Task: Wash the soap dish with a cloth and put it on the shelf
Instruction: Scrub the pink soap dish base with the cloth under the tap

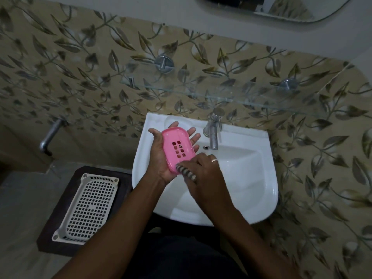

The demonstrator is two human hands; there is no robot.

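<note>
1. Presently, the soap dish (178, 150) is pink, oval plastic with square drain slots in its middle. It lies on the flat palm of the left hand (159, 158), fingers straight, above the white sink (251, 178).
2. The right hand (207, 178) has its fingers curled round a striped cloth (186, 172), which is pressed to the dish's near end.
3. Surroundings: a steel tap (213, 135) stands under a glass shelf (221, 97) on a leaf-patterned wall (80, 77). A white perforated tray (90, 206) sits to the left.

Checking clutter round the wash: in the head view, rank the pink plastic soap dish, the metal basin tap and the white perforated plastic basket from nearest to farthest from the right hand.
1. Pink plastic soap dish, left of the right hand, against its striped cloth.
2. Metal basin tap, farther ahead, slightly right.
3. White perforated plastic basket, far left, lower down.
</note>
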